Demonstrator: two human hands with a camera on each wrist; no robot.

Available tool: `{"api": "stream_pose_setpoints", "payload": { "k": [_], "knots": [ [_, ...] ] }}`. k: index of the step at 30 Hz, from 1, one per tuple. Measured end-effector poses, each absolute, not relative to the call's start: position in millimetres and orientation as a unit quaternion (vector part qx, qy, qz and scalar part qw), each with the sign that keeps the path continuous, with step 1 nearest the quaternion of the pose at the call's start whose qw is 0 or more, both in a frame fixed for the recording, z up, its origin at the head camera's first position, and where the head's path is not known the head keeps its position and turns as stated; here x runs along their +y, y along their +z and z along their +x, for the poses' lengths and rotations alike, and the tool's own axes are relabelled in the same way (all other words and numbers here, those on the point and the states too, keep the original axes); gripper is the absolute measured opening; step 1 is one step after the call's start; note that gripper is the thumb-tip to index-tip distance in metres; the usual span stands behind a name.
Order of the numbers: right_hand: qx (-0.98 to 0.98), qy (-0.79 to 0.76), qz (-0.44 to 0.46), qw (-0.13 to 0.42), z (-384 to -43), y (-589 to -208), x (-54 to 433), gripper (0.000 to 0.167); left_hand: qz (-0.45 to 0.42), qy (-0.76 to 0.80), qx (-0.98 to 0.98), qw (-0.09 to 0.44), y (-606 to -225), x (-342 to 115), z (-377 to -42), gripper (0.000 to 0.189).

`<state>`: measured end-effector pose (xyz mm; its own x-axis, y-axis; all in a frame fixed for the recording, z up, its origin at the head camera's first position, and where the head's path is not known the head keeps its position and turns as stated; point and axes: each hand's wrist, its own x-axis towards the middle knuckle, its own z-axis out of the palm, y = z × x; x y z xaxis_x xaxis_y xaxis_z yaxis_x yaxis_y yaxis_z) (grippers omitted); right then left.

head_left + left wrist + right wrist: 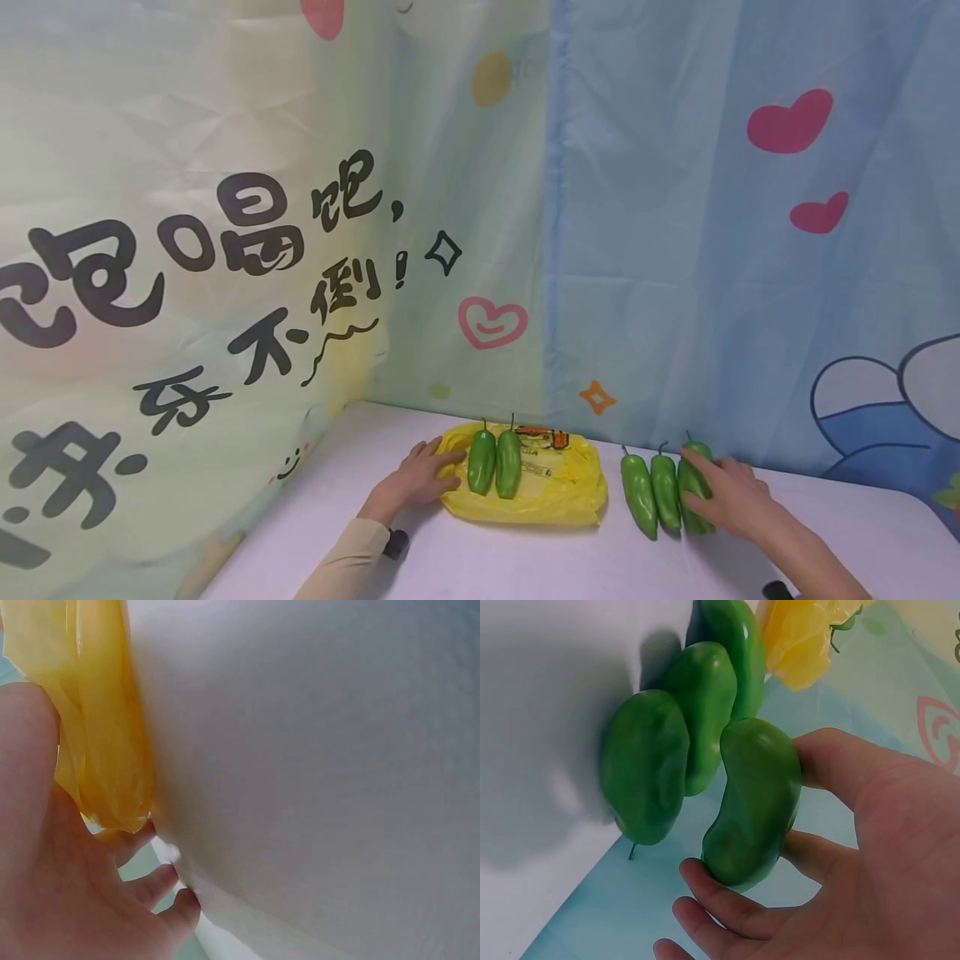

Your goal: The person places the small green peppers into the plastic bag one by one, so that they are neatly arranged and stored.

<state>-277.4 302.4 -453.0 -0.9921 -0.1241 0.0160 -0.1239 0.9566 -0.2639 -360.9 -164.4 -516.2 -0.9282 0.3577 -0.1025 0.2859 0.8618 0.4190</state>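
A crumpled yellow plastic bag (570, 492) lies on the table with two green chili peppers (482, 462) side by side on top. My left hand (422, 473) rests at the bag's left edge, fingers spread and loosely bent, thumb and index fingertips reaching onto the plastic. To the right of the bag, more green peppers (638, 492) stand in a row. With thumb and fingers, my right hand (735, 496) holds a green pepper (754, 802) at the row's right end. In the right wrist view, three other peppers (646, 769) lie close beside the held one.
The white-covered table (525, 562) ends at the back against a printed cloth backdrop (637, 250) with hearts and dark lettering. A second cloth panel (247, 467) closes off the left side. A dark wrist strap (396, 544) shows at the left sleeve.
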Motion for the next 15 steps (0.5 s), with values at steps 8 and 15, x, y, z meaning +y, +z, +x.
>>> {"api": "stream_pose_setpoints", "payload": {
  "k": [8, 15],
  "knots": [
    [0.988, -0.141, -0.069, -0.009, -278.2, -448.6, 290.7, 0.067, 0.167, 0.202, 0.961, 0.089, -517.0, -164.4, -362.1, 0.052],
    [0.988, -0.14, -0.066, -0.003, -278.2, -441.9, 277.9, 0.067, 0.171, 0.204, 0.961, 0.081, -517.6, -165.3, -362.6, 0.052]
  ]
}}
